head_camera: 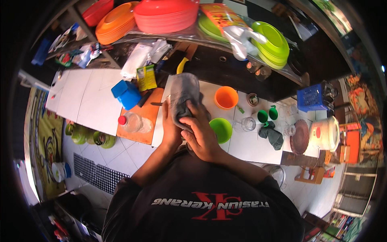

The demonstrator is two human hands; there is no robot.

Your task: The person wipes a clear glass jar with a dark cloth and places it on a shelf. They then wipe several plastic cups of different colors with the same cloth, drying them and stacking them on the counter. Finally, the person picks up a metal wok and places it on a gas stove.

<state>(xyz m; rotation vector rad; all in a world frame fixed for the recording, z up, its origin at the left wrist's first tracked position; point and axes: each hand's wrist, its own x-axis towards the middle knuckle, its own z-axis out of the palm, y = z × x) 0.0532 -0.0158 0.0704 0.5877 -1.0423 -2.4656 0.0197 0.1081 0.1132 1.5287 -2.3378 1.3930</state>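
Observation:
Both my hands are raised above the tiled counter around a grey cloth (pixel 184 93). My right hand (pixel 201 130) presses on the cloth with its fingers bent over the lower part. My left hand (pixel 170 125) is at the cloth's left edge, partly hidden behind it; whether an object lies under the cloth cannot be seen. Left of my hands, a clear plastic bottle with a red cap (pixel 130 121) and a knife (pixel 145 99) lie on an orange board (pixel 133 136). To the right are an orange bowl (pixel 226 97) and a green bowl (pixel 221 130).
A shelf (pixel 181 37) with stacked plates crosses above the counter. A blue plastic container (pixel 128 96) and a yellow packet (pixel 146 78) are at the left. Further right are glass mugs (pixel 248 124), green cups (pixel 262 116), a dark cloth (pixel 272 136) and a white bucket (pixel 323 133).

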